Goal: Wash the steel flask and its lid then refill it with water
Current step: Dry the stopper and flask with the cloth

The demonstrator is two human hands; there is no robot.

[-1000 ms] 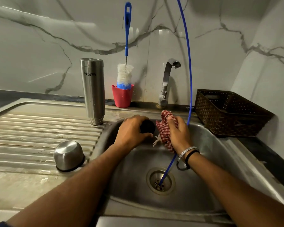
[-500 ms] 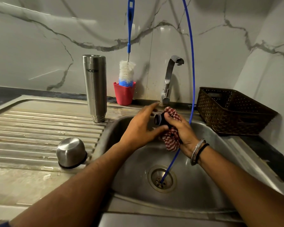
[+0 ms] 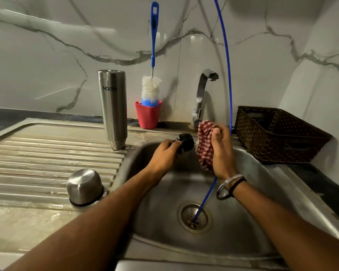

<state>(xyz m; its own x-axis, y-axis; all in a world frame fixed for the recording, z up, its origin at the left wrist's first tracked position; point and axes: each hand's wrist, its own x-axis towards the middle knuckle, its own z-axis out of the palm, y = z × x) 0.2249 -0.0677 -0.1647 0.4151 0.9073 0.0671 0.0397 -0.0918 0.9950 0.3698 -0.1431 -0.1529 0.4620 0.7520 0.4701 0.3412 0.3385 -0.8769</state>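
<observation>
The steel flask (image 3: 114, 108) stands upside down on the draining board, at the sink's back left corner. Its steel cap (image 3: 84, 186) lies mouth down on the board, nearer to me. Over the sink basin my left hand (image 3: 164, 153) grips a small black inner lid (image 3: 186, 142) by its edge. My right hand (image 3: 221, 151) is closed around a bunched red-and-white checked cloth (image 3: 205, 145), which sits just to the right of the lid, a small gap between them.
A steel tap (image 3: 203, 94) rises behind the sink (image 3: 249, 222); no water runs. A thin blue hose (image 3: 226, 61) drops into the drain (image 3: 194, 217). A red cup (image 3: 148, 115) holds a blue bottle brush (image 3: 152, 85). A brown woven basket (image 3: 276, 133) stands at the right.
Both hands rose from low in the basin. The lid and cloth, pressed together half a second ago, have come apart: my left hand pulled the lid left, my right hand lifted the cloth.
</observation>
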